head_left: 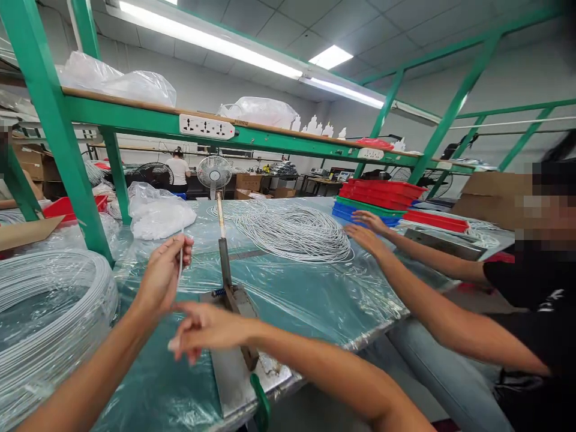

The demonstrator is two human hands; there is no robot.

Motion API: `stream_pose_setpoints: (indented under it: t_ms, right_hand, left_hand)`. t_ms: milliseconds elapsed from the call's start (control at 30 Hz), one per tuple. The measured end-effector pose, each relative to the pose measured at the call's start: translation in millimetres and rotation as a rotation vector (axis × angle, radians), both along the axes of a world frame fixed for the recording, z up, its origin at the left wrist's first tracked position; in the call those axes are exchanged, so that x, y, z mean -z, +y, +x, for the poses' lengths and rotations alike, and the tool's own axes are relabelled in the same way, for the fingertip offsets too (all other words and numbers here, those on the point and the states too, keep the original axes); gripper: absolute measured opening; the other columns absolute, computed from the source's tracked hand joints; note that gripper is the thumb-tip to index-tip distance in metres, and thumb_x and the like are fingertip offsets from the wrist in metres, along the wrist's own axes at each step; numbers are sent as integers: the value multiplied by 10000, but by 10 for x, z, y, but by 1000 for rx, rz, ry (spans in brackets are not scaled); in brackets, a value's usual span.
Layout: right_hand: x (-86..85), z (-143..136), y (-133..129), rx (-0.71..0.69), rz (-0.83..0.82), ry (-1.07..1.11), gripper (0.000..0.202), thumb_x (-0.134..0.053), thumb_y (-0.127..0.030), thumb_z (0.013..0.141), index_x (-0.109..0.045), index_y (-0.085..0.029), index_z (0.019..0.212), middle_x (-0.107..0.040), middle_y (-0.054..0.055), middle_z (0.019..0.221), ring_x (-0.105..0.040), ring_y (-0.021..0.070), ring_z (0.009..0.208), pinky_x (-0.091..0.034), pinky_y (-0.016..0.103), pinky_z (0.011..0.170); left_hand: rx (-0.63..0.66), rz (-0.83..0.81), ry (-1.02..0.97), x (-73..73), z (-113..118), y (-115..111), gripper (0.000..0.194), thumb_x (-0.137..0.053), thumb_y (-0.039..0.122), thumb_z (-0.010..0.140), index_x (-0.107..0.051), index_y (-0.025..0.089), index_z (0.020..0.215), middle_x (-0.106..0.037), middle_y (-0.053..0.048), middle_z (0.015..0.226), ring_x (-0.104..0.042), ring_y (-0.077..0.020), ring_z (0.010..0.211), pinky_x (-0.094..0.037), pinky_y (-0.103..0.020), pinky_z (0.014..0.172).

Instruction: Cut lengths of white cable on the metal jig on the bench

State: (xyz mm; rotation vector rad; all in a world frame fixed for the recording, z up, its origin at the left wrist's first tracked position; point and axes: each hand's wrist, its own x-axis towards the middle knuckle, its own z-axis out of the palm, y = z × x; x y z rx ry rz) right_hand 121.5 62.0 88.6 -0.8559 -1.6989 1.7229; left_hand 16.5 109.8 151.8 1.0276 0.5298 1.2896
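My left hand point(167, 264) is raised over the table, its fingers pinched around a thin white cable point(181, 267) that stands nearly upright. Just below and to the right, my right hand point(202, 330) has its fingers spread and holds nothing. Beside and partly behind it is a lever cutter point(227, 288) on a metal base plate, its long handle pointing up. Part of the base is hidden by my right wrist. A big coil of white cable point(54, 336), wrapped in clear film, lies left of my left arm.
A loose pile of white cable point(294, 234) lies mid-table, near a co-worker's hands point(366, 234). Red, green and blue trays point(380, 198) are stacked behind. A green clamp point(261, 399) sits at the table edge. A green shelf frame point(144, 117) and plastic bags point(157, 213) stand at the left.
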Motion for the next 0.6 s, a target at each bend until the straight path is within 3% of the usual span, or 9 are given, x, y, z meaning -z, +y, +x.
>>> stream_pose_setpoints:
  t_ms: [33, 133, 200, 267, 333, 400, 500, 600]
  right_hand:
    - [54, -90, -125, -56, -39, 59, 603, -671, -396, 685, -448, -196, 1209, -584, -29, 688, -534, 78, 461, -434, 213, 491]
    - [78, -248, -317, 36, -91, 207, 459, -604, -538, 688, -560, -131, 894, -576, -3, 661, -534, 67, 443, -419, 194, 471]
    - [-2, -245, -331, 158, -87, 277, 454, -560, -573, 698, -541, -121, 728, -576, 13, 625, -521, 68, 418, -413, 201, 458]
    - [-130, -137, -296, 329, -29, 358, 444, -549, -576, 706, -518, -133, 687, -560, 5, 582, -502, 72, 403, -403, 206, 438]
    - [-287, 92, -242, 523, 55, 431, 415, -575, -560, 699, -508, -151, 700, -535, -12, 549, -485, 77, 412, -379, 198, 416]
    - [-459, 435, -193, 771, 140, 458, 362, -605, -509, 700, -508, -161, 686, -493, -27, 508, -446, 71, 410, -339, 185, 398]
    - [-721, 1040, -175, 1143, 246, 462, 294, -595, -373, 746, -452, -179, 578, -347, -70, 400, -296, 38, 343, -210, 161, 363]
    - [-952, 1503, -240, 1221, 328, 478, 359, -526, -292, 814, -386, -187, 500, -227, -88, 350, -176, 23, 312, -103, 172, 361]
  left_hand:
    - [28, -13, -57, -15, 63, -46, 191, -682, 289, 650, -590, 124, 673, -494, 11, 655, -429, -64, 577, -373, -151, 537]
    - [121, -23, -116, -90, 212, -203, 172, -646, 293, 704, -572, 141, 675, -501, 11, 685, -464, -70, 620, -409, -157, 602]
    - [142, 82, 27, -141, 233, -293, 188, -616, 348, 740, -604, 161, 732, -551, -10, 758, -514, -96, 717, -425, -180, 692]
    - [134, 264, 320, -147, 174, -355, 265, -622, 400, 735, -636, 209, 919, -590, -37, 917, -532, -146, 884, -416, -214, 780]
    - [155, 399, 634, -77, 49, -393, 490, -651, 424, 706, -546, 280, 1162, -568, -49, 1079, -508, -193, 989, -407, -250, 814]
    - [241, 439, 877, 67, -114, -426, 640, -638, 418, 711, -402, 325, 1298, -573, -51, 1069, -533, -204, 907, -424, -271, 755]
    - [368, 388, 1107, 340, -389, -505, 546, -513, 368, 776, -403, 274, 1302, -587, -31, 798, -519, -172, 660, -410, -243, 569]
    - [425, 217, 1135, 569, -687, -617, 449, -429, 372, 793, -484, 198, 1203, -519, -5, 655, -464, -145, 559, -358, -213, 462]
